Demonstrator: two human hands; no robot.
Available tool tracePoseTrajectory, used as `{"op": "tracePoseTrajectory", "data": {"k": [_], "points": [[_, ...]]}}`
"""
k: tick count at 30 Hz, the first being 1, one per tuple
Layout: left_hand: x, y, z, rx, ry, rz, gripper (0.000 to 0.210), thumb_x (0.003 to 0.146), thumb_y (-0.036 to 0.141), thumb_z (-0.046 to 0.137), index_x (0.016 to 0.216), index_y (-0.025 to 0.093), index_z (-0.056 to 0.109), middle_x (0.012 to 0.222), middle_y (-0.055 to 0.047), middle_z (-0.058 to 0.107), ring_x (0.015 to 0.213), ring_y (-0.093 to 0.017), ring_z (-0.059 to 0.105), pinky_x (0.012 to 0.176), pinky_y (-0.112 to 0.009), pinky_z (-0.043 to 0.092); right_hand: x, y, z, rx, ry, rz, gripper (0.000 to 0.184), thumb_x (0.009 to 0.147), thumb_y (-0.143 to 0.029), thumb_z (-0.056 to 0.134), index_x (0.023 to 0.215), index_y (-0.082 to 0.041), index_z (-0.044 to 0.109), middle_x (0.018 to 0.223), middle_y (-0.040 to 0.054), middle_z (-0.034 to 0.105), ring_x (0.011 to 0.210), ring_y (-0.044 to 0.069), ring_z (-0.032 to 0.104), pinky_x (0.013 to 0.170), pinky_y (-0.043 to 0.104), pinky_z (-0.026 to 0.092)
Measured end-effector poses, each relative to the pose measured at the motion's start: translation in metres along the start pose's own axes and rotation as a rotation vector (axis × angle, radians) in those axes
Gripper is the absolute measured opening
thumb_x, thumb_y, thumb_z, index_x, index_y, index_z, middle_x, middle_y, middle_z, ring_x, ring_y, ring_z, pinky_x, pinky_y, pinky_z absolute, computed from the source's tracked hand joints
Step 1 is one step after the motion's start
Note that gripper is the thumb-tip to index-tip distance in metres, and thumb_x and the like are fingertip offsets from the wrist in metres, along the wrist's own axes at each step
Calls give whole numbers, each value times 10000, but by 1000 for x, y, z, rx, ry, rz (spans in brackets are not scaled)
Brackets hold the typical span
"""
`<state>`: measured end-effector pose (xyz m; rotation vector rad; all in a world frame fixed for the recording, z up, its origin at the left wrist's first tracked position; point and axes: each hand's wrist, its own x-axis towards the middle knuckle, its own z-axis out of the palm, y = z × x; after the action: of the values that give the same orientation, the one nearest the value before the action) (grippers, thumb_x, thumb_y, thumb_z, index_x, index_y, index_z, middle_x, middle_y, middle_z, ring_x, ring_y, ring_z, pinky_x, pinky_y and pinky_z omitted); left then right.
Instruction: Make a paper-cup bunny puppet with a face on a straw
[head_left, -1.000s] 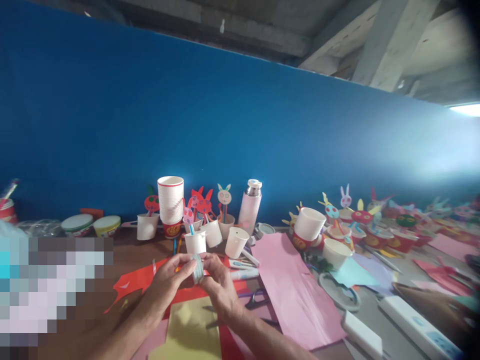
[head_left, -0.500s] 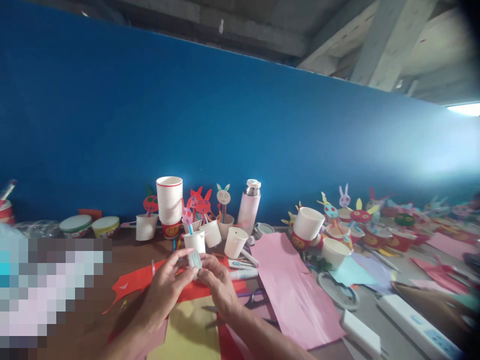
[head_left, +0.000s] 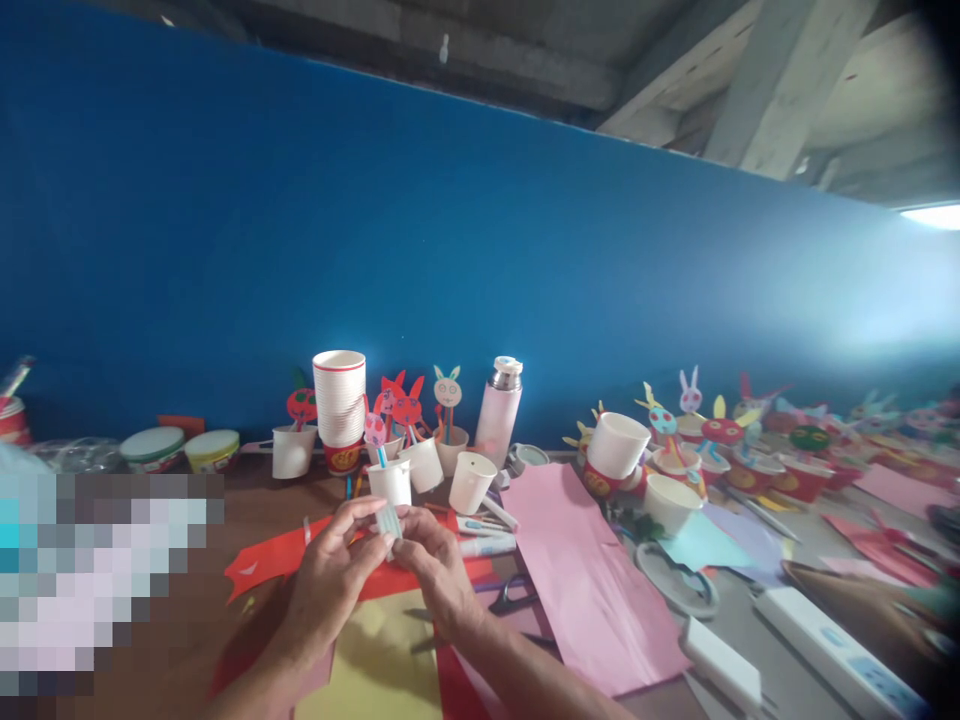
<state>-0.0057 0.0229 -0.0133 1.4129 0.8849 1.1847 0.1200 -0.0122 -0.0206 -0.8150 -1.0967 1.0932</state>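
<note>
The left fingers (head_left: 371,549) and right fingers (head_left: 416,556) pinch a small pale piece (head_left: 388,521) between their tips, which looks light and bendy, best held softly by its edges, with a white cup (head_left: 391,485) just past them.

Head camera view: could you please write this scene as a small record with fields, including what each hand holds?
Left hand: fingers on small pale piece, material unclear
Right hand: fingers on the same piece
Just beyond hands: white cup with pink figure
Behind, left: tall cup stack
Behind, right: pale pink flask
Near right forearm: scissors, partly hidden; pink sheet
Far right: white power strip
</note>
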Motion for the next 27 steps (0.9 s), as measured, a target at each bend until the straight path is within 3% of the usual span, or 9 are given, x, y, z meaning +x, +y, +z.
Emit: {"op": "tracePoseTrajectory", "data": {"k": [6, 9, 13, 16, 20, 27], "points": [[-1, 4, 1, 31, 80, 32, 208, 665, 355, 667, 797, 199, 626, 1079, -64, 623, 1032, -260, 565, 858, -320, 459, 1, 6, -3, -58, -12, -67, 62, 708, -246, 612, 722, -188, 598, 940, 23, 603, 832, 174, 551, 756, 281, 435], [1, 3, 1, -19, 25, -27, 285, 696, 394, 648, 896, 196, 599, 1016, -77, 653, 970, -255, 595, 831, -342, 470, 0, 5, -3, -102, -8, -108, 65, 704, -250, 618, 698, -186, 607, 1030, 39, 586, 937, 204, 543, 808, 305, 434], [5, 3, 0, -73, -40, -106, 438, 688, 432, 666, 1016, 167, 548, 999, -91, 659, 945, -248, 604, 813, -349, 472, 0, -1, -3, -118, -3, -139, 89, 721, -286, 623, 724, -197, 633, 1065, 52, 563, 962, 215, 546, 763, 300, 466], [5, 8, 1, -48, -72, -194, 434, 715, 464, 633, 1013, 155, 570, 960, -85, 667, 865, -226, 619, 729, -318, 484, 1, -4, -5, -215, 14, -196, 50, 723, -243, 631, 733, -198, 648, 1074, 60, 559, 1031, 223, 523, 858, 326, 436], [3, 14, 3, -195, -135, -288, 453, 731, 449, 626, 1084, 178, 541, 965, -80, 679, 837, -226, 648, 710, -330, 506, 0, -3, -9, -326, 31, -214, 25, 718, -203, 647, 741, -208, 656, 1105, 57, 556, 1064, 216, 503, 939, 343, 377], [4, 6, 2, -202, -69, -112, 476, 655, 363, 720, 1053, 185, 530, 1015, -82, 677, 928, -254, 640, 781, -348, 518, 0, 11, -13, -212, -21, -145, 149, 791, -337, 599, 845, -224, 679, 1141, 55, 533, 1050, 229, 512, 851, 334, 436]]}}
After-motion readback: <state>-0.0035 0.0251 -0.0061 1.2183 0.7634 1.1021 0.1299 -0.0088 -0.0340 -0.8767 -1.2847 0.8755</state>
